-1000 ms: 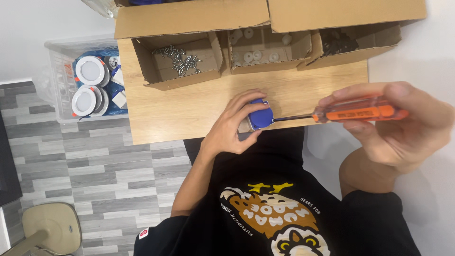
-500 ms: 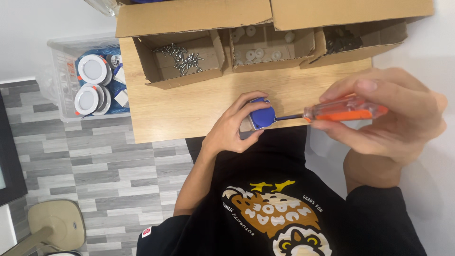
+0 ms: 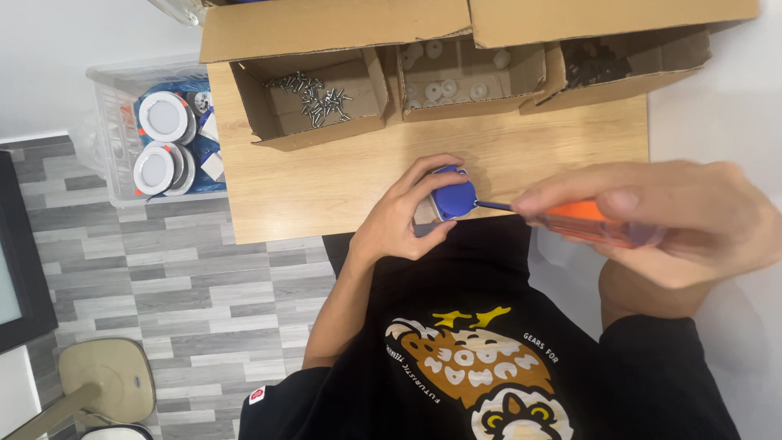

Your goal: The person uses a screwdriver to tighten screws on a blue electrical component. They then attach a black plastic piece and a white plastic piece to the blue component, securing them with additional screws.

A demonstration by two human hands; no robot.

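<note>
A hand holds a small blue part while a screwdriver pokes into it.

The left hand (image 3: 403, 216) wraps its fingers tight around the blue part (image 3: 453, 198) at the bench (image 3: 326, 183) edge to keep it steady. The right hand (image 3: 676, 220) pinches the orange screwdriver (image 3: 590, 226), tip touching the part.

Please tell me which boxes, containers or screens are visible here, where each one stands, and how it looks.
Left cardboard box: back of table, brown, open, holds screws.
Middle cardboard box: beside it, brown, holds pale round parts.
Right cardboard box: brown, holds dark parts.
Plastic bin: on floor left of table, clear.
Screen: far left edge, dark frame.
</note>
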